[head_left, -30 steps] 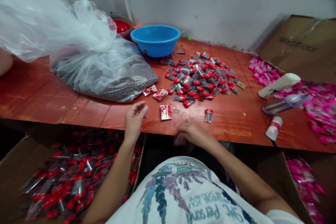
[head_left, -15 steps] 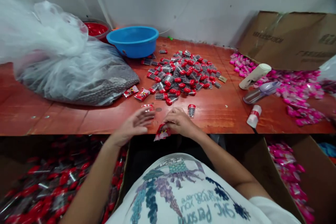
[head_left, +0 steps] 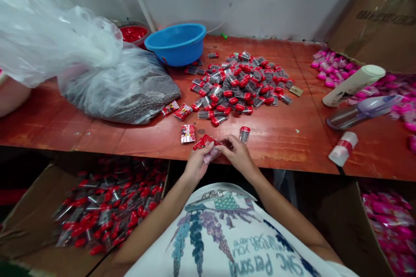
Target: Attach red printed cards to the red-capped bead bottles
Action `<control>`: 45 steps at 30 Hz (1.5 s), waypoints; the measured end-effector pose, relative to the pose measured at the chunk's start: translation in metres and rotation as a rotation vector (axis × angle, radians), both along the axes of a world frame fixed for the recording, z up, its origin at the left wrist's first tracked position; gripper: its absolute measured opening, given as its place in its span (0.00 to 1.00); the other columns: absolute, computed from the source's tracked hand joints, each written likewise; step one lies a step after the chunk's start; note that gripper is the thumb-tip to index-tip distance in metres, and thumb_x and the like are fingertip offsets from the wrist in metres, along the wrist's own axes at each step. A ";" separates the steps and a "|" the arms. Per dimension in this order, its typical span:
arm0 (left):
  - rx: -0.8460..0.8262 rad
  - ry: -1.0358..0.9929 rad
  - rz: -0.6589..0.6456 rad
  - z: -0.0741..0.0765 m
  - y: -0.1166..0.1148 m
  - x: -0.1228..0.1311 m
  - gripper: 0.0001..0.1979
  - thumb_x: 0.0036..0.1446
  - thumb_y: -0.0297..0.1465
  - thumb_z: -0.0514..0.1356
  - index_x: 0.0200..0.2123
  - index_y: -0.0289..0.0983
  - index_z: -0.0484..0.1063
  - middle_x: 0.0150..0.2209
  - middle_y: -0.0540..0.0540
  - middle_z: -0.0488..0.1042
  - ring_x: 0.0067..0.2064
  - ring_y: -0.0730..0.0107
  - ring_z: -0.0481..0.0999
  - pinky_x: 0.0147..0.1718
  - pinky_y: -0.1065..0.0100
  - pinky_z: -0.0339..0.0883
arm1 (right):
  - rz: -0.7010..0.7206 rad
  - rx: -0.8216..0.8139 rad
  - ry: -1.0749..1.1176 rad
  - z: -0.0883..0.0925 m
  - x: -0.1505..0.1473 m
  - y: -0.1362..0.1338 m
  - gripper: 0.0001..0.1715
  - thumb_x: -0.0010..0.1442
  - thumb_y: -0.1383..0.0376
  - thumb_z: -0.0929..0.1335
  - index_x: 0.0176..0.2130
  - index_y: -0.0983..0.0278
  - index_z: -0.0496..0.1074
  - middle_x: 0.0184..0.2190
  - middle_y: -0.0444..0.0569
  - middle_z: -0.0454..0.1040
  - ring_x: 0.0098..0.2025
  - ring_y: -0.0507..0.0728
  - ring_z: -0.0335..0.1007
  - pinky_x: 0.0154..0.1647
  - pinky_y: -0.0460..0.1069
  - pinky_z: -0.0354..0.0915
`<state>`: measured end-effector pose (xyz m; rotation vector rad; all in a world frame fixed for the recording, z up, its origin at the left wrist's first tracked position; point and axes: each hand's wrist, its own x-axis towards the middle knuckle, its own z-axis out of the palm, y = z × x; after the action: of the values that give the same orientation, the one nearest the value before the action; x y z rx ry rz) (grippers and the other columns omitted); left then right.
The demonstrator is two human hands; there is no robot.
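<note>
In front of my body, both hands meet at the table's near edge over a small red printed packet (head_left: 206, 142) with a pale pink part. My left hand (head_left: 195, 163) has its thumb and fingers closed on it. My right hand (head_left: 239, 156) pinches its right side. Whether it is a single piece or several layers I cannot make out. Just beyond my right hand stands a small clear bottle with a red cap (head_left: 244, 134) and dark contents. Another red printed packet (head_left: 187, 134) lies just beyond my left hand. Two more red packets (head_left: 182, 111) rest by the plastic bag.
A heap of red-capped bottles (head_left: 240, 82) covers the table's middle. Behind it stands a blue basin (head_left: 177, 45). A clear bag of dark beads (head_left: 120, 86) sits left. A white cylinder (head_left: 354, 85), a clear tumbler (head_left: 362, 112) and a white roll (head_left: 343, 148) are right. Boxes of products stand below.
My left hand, held open and apart before, has come right and closed on the red packet beside my right hand. The packet has been raised and turned. The camera view has shifted.
</note>
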<state>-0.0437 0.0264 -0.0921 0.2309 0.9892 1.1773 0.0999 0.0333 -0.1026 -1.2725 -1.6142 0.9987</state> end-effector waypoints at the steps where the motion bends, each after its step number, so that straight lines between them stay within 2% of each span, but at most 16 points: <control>1: -0.013 0.013 0.008 0.000 0.001 0.002 0.06 0.43 0.22 0.67 0.28 0.30 0.76 0.29 0.43 0.78 0.31 0.68 0.78 0.36 0.67 0.74 | 0.004 -0.026 0.023 -0.003 -0.002 -0.002 0.09 0.58 0.59 0.68 0.36 0.62 0.72 0.33 0.44 0.74 0.34 0.53 0.70 0.35 0.47 0.63; 5: 0.011 0.070 0.006 0.000 0.002 0.003 0.07 0.40 0.22 0.69 0.26 0.30 0.76 0.27 0.44 0.78 0.29 0.68 0.78 0.35 0.67 0.74 | -0.010 -0.051 -0.023 -0.007 -0.006 -0.001 0.10 0.61 0.59 0.65 0.33 0.61 0.72 0.30 0.43 0.74 0.33 0.53 0.70 0.34 0.46 0.63; 8: 0.061 0.171 0.083 -0.001 0.006 0.000 0.10 0.37 0.21 0.70 0.27 0.30 0.76 0.27 0.45 0.78 0.28 0.70 0.77 0.31 0.70 0.73 | -0.003 -0.005 -0.129 -0.003 0.003 0.007 0.13 0.64 0.59 0.61 0.36 0.60 0.73 0.34 0.45 0.76 0.37 0.54 0.72 0.38 0.47 0.64; 10: 0.047 0.201 0.154 -0.004 0.012 -0.003 0.10 0.36 0.20 0.70 0.26 0.31 0.75 0.25 0.47 0.77 0.26 0.71 0.76 0.28 0.71 0.72 | -0.118 0.031 -0.273 -0.002 0.015 0.012 0.16 0.65 0.57 0.59 0.42 0.61 0.72 0.41 0.49 0.75 0.41 0.56 0.71 0.41 0.48 0.64; 13: -0.039 0.168 0.189 -0.008 0.024 -0.010 0.09 0.37 0.20 0.69 0.24 0.31 0.74 0.23 0.48 0.76 0.24 0.71 0.75 0.26 0.70 0.72 | -0.400 0.008 -0.610 -0.006 0.035 0.020 0.26 0.62 0.52 0.63 0.52 0.66 0.68 0.46 0.59 0.71 0.45 0.62 0.69 0.41 0.52 0.64; 14: -0.061 0.149 0.192 -0.008 0.028 -0.012 0.08 0.39 0.20 0.69 0.24 0.31 0.73 0.22 0.48 0.75 0.24 0.70 0.75 0.27 0.69 0.73 | -0.445 -0.021 -0.702 -0.008 0.040 0.022 0.29 0.60 0.51 0.65 0.53 0.67 0.66 0.45 0.61 0.70 0.45 0.64 0.69 0.40 0.53 0.64; 16: -0.108 0.106 0.204 -0.008 0.035 -0.014 0.07 0.42 0.19 0.68 0.25 0.31 0.73 0.22 0.48 0.75 0.24 0.71 0.75 0.29 0.68 0.74 | -0.433 -0.066 -0.785 -0.013 0.044 0.026 0.30 0.59 0.53 0.66 0.55 0.68 0.65 0.44 0.62 0.69 0.44 0.66 0.69 0.40 0.55 0.64; 18: -0.176 0.066 0.217 -0.006 0.040 -0.013 0.06 0.46 0.18 0.65 0.25 0.31 0.73 0.23 0.47 0.75 0.24 0.73 0.75 0.29 0.68 0.74 | -0.353 -0.066 -0.704 -0.016 0.042 0.028 0.29 0.58 0.57 0.67 0.56 0.65 0.64 0.45 0.59 0.69 0.43 0.64 0.70 0.41 0.55 0.65; 21: -0.255 0.012 0.224 -0.001 0.046 -0.010 0.06 0.49 0.16 0.62 0.25 0.31 0.72 0.25 0.46 0.76 0.26 0.73 0.76 0.29 0.71 0.74 | -0.233 -0.012 -0.345 -0.014 0.028 0.024 0.30 0.56 0.59 0.69 0.56 0.61 0.63 0.45 0.54 0.70 0.43 0.60 0.70 0.43 0.53 0.66; 23: -0.254 -0.012 0.229 0.001 0.049 -0.007 0.07 0.49 0.15 0.62 0.25 0.31 0.72 0.25 0.46 0.76 0.26 0.73 0.77 0.30 0.72 0.74 | -0.166 0.032 -0.122 -0.010 0.014 0.018 0.28 0.54 0.59 0.71 0.53 0.60 0.65 0.45 0.51 0.70 0.43 0.58 0.70 0.44 0.52 0.66; 26: -0.206 -0.037 0.220 0.000 0.050 -0.004 0.07 0.46 0.15 0.63 0.24 0.32 0.72 0.24 0.47 0.76 0.25 0.73 0.76 0.29 0.72 0.74 | -0.110 0.073 0.025 -0.003 -0.002 0.010 0.25 0.55 0.59 0.70 0.52 0.58 0.67 0.44 0.49 0.70 0.44 0.57 0.69 0.45 0.51 0.66; 29: -0.158 -0.054 0.207 -0.002 0.047 -0.002 0.07 0.45 0.16 0.64 0.24 0.32 0.73 0.24 0.47 0.77 0.25 0.71 0.76 0.28 0.72 0.73 | -0.107 0.080 0.050 -0.002 -0.009 0.008 0.24 0.56 0.60 0.70 0.53 0.58 0.67 0.43 0.49 0.70 0.44 0.57 0.69 0.45 0.50 0.66; 36: -0.134 -0.020 0.186 -0.002 0.040 0.003 0.06 0.42 0.16 0.65 0.25 0.30 0.74 0.25 0.45 0.78 0.27 0.69 0.77 0.33 0.67 0.74 | -0.169 0.085 0.037 -0.005 -0.008 0.009 0.24 0.57 0.60 0.70 0.53 0.58 0.68 0.43 0.49 0.70 0.43 0.56 0.69 0.45 0.50 0.66; 41: -0.033 0.065 0.274 0.002 0.043 0.004 0.09 0.38 0.17 0.68 0.23 0.31 0.73 0.23 0.48 0.77 0.25 0.73 0.76 0.29 0.72 0.71 | 0.003 0.047 0.050 -0.006 -0.010 0.004 0.27 0.57 0.59 0.70 0.56 0.56 0.67 0.40 0.47 0.69 0.42 0.55 0.69 0.44 0.49 0.66; 45: 0.104 0.128 0.230 0.007 0.042 0.004 0.12 0.34 0.20 0.71 0.26 0.32 0.75 0.27 0.48 0.79 0.28 0.71 0.77 0.33 0.71 0.71 | 0.042 0.034 0.056 -0.008 -0.014 0.001 0.27 0.61 0.60 0.67 0.59 0.56 0.63 0.40 0.47 0.67 0.43 0.55 0.67 0.46 0.50 0.64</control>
<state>-0.0400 0.0684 -0.0847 0.2831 1.0885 1.4397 0.0862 0.0340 -0.1110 -1.1818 -1.6143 1.0198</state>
